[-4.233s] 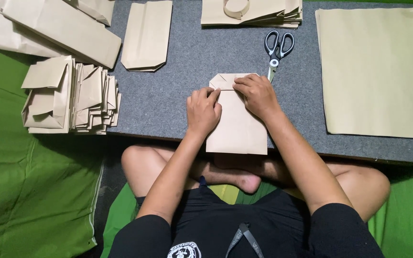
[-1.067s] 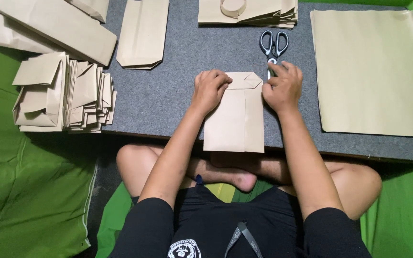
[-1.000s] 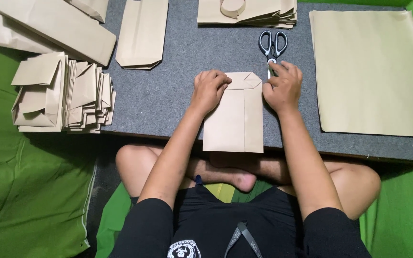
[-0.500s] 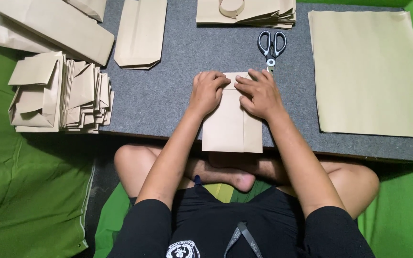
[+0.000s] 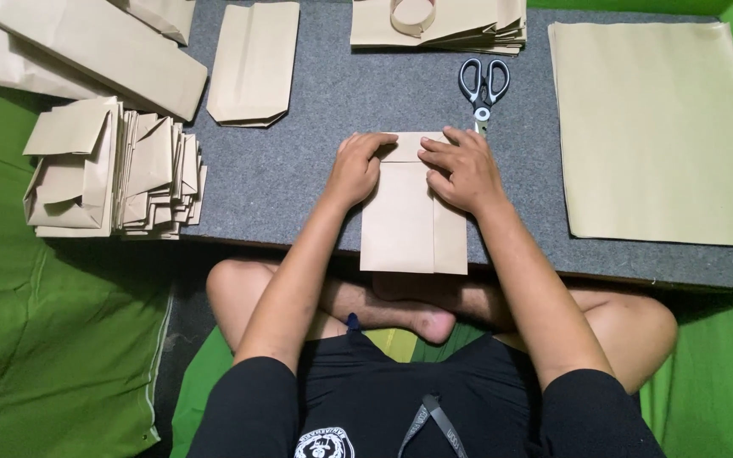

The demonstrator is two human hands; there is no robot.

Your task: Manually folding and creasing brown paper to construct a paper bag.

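Both hands flat on paper bag, which lies at near table edge: left hand and right hand press its top flap, palms open, nothing grasped. Flap fold looks unfinished. Scissors just beyond right hand. Finished stack far left, blank sheets right.

Your folded brown paper bag lies on the grey felt board. Black-handled scissors lie behind it. The flat paper sheets lie to its right.
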